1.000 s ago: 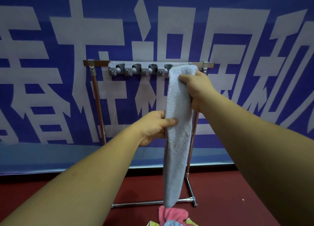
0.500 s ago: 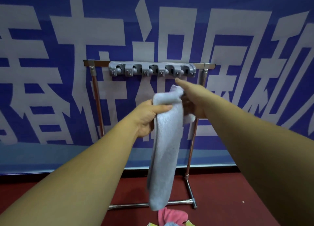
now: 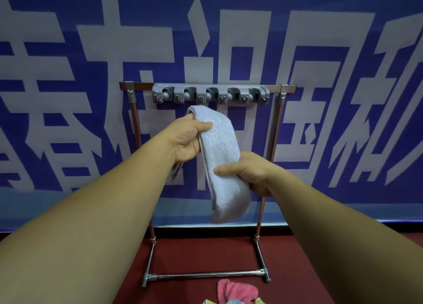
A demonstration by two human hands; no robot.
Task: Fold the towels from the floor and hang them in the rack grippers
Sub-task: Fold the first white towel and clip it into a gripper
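Note:
A light blue towel [image 3: 220,148], folded into a long strip, hangs in front of the rack. My left hand [image 3: 188,141] grips its upper end, doubled over just below the grey gripper strip [image 3: 210,94]. My right hand [image 3: 249,174] holds the strip lower down, and its free end dangles below. All of the strip's grippers are empty. The metal rack [image 3: 135,125] stands on the red floor against the banner.
A pink towel [image 3: 235,291] lies on the red floor by the rack's base bar [image 3: 206,275], with bits of blue and yellow-green cloth at the bottom edge. A large blue and white banner [image 3: 68,74] covers the wall behind.
The towel's top came down from the rightmost gripper. My left hand rose and took the upper end; my right hand dropped to the lower part. The towel now hangs shorter, doubled over.

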